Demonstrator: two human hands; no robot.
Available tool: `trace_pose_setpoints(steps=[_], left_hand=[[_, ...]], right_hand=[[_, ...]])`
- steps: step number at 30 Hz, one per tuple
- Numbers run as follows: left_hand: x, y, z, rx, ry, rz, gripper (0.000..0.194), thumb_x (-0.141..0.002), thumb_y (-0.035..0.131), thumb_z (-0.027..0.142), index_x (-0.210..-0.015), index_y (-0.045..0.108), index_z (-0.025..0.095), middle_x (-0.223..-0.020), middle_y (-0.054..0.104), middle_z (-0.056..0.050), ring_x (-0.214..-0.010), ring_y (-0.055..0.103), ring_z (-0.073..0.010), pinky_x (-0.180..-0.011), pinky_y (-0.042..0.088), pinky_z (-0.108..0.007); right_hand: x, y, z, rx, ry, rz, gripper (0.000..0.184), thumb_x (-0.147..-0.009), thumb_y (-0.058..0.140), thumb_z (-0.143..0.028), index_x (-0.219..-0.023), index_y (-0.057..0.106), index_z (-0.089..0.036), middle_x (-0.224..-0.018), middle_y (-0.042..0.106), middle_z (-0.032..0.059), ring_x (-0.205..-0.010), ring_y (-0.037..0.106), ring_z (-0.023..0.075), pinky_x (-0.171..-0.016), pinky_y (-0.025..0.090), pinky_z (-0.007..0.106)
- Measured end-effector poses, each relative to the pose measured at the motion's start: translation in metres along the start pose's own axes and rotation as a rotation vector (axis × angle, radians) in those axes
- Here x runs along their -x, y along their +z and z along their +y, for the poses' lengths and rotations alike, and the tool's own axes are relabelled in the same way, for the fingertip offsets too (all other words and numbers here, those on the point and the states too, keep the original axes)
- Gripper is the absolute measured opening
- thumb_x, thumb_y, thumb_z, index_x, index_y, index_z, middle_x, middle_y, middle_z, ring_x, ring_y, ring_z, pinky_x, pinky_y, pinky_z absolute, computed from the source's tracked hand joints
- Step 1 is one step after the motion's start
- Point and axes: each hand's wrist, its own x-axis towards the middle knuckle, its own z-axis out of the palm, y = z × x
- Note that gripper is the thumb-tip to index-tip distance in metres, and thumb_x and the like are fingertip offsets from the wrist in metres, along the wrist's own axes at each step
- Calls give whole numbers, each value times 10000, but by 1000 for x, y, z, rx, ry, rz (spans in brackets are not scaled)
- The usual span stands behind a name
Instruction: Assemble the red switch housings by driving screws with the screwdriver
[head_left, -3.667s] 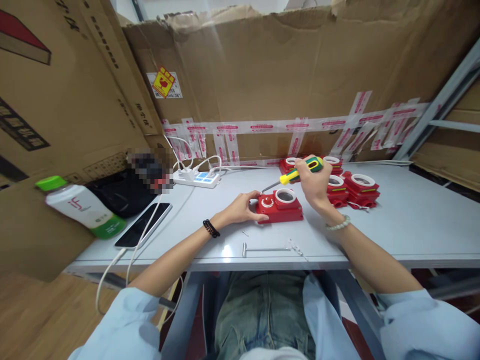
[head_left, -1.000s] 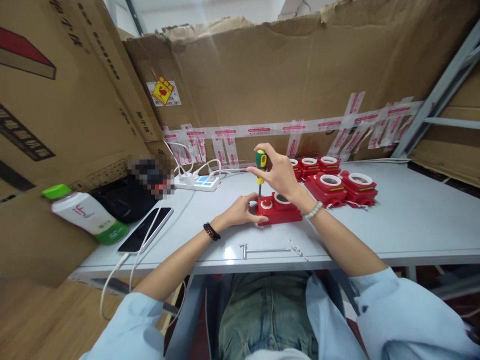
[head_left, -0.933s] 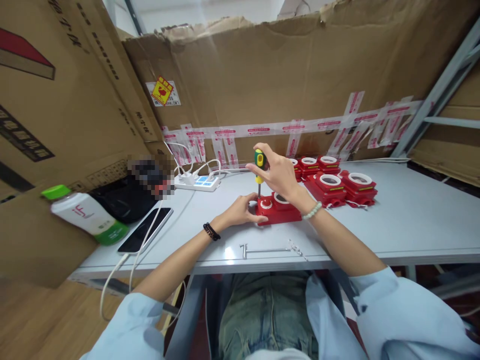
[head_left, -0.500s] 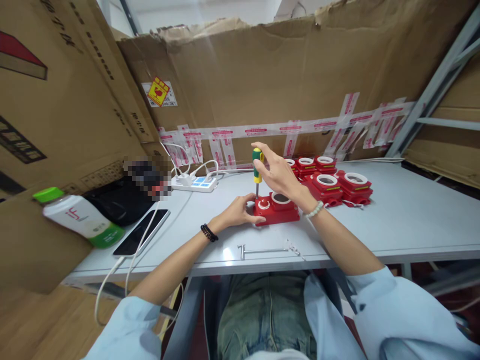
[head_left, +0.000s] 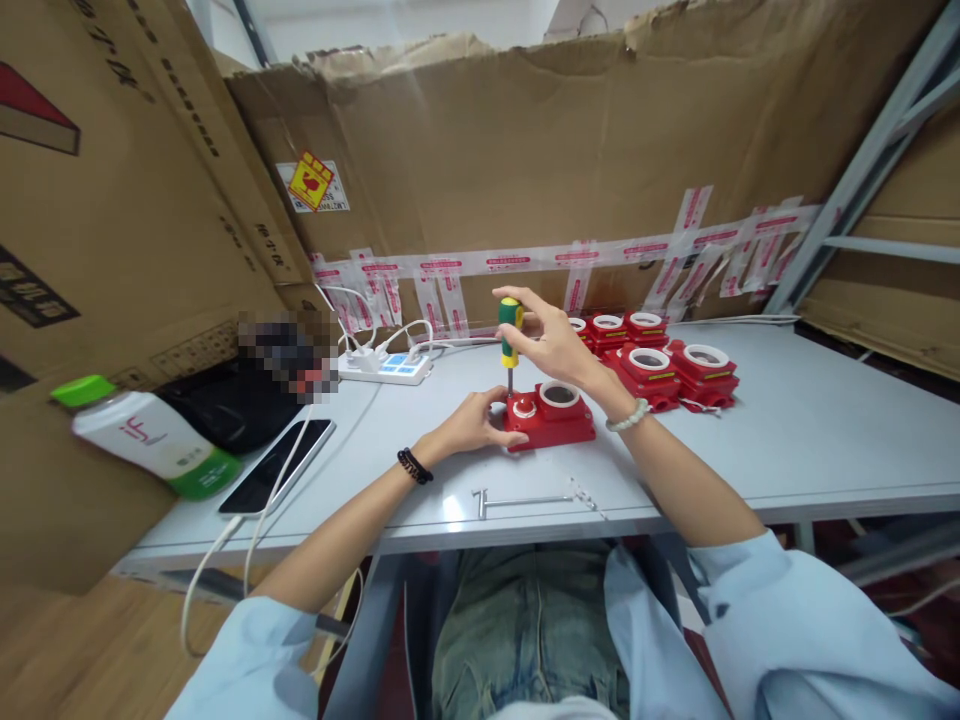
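Observation:
A red device housing [head_left: 559,432] with a white-rimmed round window and a small red knob lies on the grey table. My left hand [head_left: 476,425] grips the housing's left end between thumb and fingers. In my right hand [head_left: 551,340] is a green and yellow screwdriver [head_left: 509,335], held upright by its handle. Its shaft points down at the housing's far left corner; the tip's exact contact is hidden. Nearer the table's front edge lie a metal T-shaped wrench [head_left: 517,500] and a few small screws [head_left: 586,496].
Several similar red housings [head_left: 701,375] stand at the back right. To the left are a phone [head_left: 277,468] with a cable, a white and green bottle [head_left: 154,440], a black bag [head_left: 217,400] and a power strip [head_left: 386,368]. A taped cardboard sheet [head_left: 480,160] rises behind the table [head_left: 810,440].
The view has shifted slightly, so everything sits a little further left. My right fingers have changed their curl around the screwdriver handle. My left hand keeps its hold on the housing.

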Motion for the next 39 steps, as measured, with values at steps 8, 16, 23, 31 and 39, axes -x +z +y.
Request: trace_pose_setpoints(steps=[8,16,23,31,39], left_hand=[[0,-1,1,-6,12,3,555,-685,766,454,-1113,590,148,-1048,701,-83,-822,630,-199,-736,476,-294],[1,-1,2,8,-19,-1,529,-679,768,448,-1081,591,152,-1017,705,-77,-799,631,-198,-710,477,-289],[0,-1,2,4,-4,1,555,-679,767,464,-1103,593,151,-1042,700,-80,-809,623,-193,-711,474,-279],[0,0,1,6,-15,-1,577,-676,768,459,-1127,590,146,-1063,698,-90,-804,624,-195,-725,470,-292],[1,0,1,24,-27,-18,595,-689,753,502,-1123,578,135,-988,693,-73,-733,593,-169,-647,446,-264]], right_hand=[[1,3,-2,61,74,44,443,-926,416,-304,-1363,433,-233,-904,650,21,-710,592,169,-666,448,281],[1,-1,-2,217,117,121,395,-903,479,-358,-1277,519,-237,-881,652,34,-723,600,193,-675,447,308],[1,-3,-2,94,81,74,353,-854,545,-352,-1182,562,-221,-817,629,6,-668,588,165,-660,458,291],[0,-6,0,-50,65,-8,404,-856,501,-272,-1255,481,-216,-899,637,16,-704,596,152,-679,468,273],[2,-3,-4,135,118,82,306,-867,524,-351,-1147,521,-226,-776,597,-6,-611,542,155,-629,411,275]])
